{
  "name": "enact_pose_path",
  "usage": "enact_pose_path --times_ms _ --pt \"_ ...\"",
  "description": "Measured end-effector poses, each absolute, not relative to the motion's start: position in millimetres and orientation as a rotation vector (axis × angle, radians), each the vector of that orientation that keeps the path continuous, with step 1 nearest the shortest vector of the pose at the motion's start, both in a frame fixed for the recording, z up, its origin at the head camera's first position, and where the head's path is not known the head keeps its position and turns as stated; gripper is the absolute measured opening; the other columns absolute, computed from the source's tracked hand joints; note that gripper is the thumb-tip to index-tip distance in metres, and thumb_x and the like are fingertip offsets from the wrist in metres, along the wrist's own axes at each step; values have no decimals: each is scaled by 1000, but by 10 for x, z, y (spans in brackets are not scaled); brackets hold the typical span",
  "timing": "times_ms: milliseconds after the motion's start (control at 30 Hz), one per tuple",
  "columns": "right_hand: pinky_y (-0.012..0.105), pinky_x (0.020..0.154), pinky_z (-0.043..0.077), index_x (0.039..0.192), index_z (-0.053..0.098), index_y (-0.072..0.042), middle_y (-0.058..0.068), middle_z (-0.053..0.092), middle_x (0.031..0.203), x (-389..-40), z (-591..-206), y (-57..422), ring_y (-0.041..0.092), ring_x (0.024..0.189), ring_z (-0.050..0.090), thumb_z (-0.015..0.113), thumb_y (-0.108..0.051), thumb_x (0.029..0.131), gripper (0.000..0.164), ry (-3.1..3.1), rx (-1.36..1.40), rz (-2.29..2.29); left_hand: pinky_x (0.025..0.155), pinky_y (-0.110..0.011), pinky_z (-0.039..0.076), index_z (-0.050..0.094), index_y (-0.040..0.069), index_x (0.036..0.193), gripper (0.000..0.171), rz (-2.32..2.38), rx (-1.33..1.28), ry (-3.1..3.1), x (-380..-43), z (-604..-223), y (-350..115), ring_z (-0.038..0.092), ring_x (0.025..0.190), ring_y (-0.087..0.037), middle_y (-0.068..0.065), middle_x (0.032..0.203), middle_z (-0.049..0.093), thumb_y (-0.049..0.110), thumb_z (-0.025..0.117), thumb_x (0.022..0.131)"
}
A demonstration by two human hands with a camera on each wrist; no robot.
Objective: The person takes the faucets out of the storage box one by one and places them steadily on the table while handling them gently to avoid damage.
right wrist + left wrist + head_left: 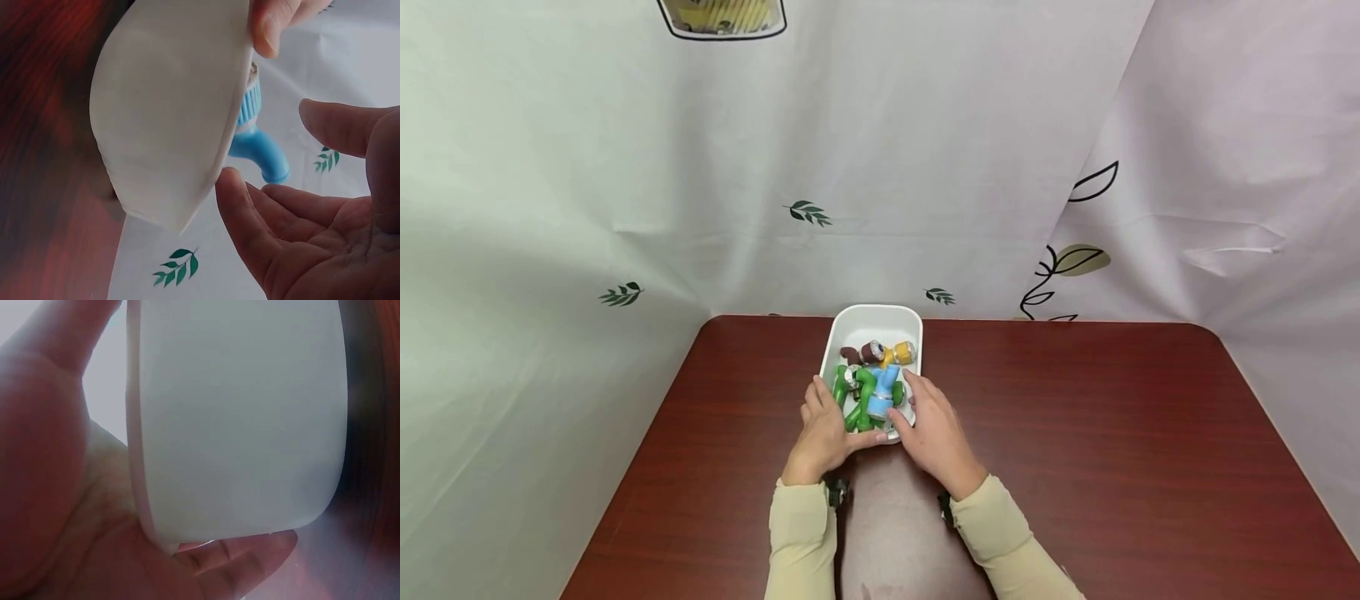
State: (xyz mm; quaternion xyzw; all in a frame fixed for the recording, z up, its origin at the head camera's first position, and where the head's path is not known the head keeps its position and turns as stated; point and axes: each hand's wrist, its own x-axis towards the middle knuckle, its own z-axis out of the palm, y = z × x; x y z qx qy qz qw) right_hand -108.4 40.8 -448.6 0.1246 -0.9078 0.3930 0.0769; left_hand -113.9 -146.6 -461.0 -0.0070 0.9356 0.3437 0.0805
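A white plastic tray stands at the table's far edge, holding several pipe-shaped pieces. Green pieces lie in its near half, with a light blue ribbed elbow piece on top. Behind them are a brown piece and a yellow piece, both with silvery parts. My left hand holds the tray's near left corner, thumb along the near rim and fingers down the left side. My right hand is at the right side, fingertips by the rim and thumb close to the blue piece, gripping nothing.
The dark reddish-brown table extends widely to the right and less to the left. A white cloth with leaf prints hangs behind the table and along its sides.
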Motion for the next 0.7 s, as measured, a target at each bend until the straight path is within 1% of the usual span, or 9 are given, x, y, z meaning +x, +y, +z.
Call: enact_pose_path --times_ms 67,167,233,333,467,567,700 --pt "50 92 49 145 48 3 20 58 135 -1089 -4494 386 29 101 63 75 -21 92 64 -2721 374 1183 109 -61 32 -7 -17 152 141 1019 -17 2804 -1141 -4613 -1464 17 138 -56 -35 156 5 46 90 71" --pt "53 96 48 146 47 4 22 55 139 -1096 -4499 359 34 112 61 74 -21 93 64 -2722 388 1192 108 -61 33 -7 -17 151 141 1004 -13 2816 -1142 -4617 -1463 17 138 -56 -36 155 6 46 91 71" --pt "53 97 47 146 46 5 22 55 139 -1099 -4500 347 35 114 60 74 -21 93 65 -2719 396 1197 108 -60 33 -7 -17 151 141 996 -10 2821 -1142 -4617 -1461 18 138 -56 -36 155 7 46 91 71" --pt "50 91 51 146 45 6 21 57 135 -1105 -4510 335 32 108 63 74 -20 93 66 -2714 405 1194 108 -60 34 -7 -17 151 142 996 -7 2821 -1139 -4617 -1455 18 137 -55 -36 155 7 46 91 71" --pt "47 83 54 146 45 6 21 59 130 -1117 -4527 321 28 96 67 74 -19 93 66 -2705 400 1216 108 -59 34 -7 -18 151 142 988 1 2825 -1138 -4614 -1451 19 136 -55 -36 154 8 47 91 70" --pt "47 84 54 146 45 6 22 58 132 -1126 -4532 309 28 98 69 73 -19 93 65 -2707 393 1238 107 -59 35 -7 -18 151 142 977 6 2835 -1139 -4612 -1450 21 134 -54 -36 153 10 47 91 70" --pt "47 84 54 147 44 6 22 60 129 -1136 -4532 292 27 98 69 73 -19 94 65 -2718 387 1242 107 -59 35 -6 -19 151 142 972 6 2844 -1142 -4615 -1452 21 134 -55 -37 152 11 47 91 69"
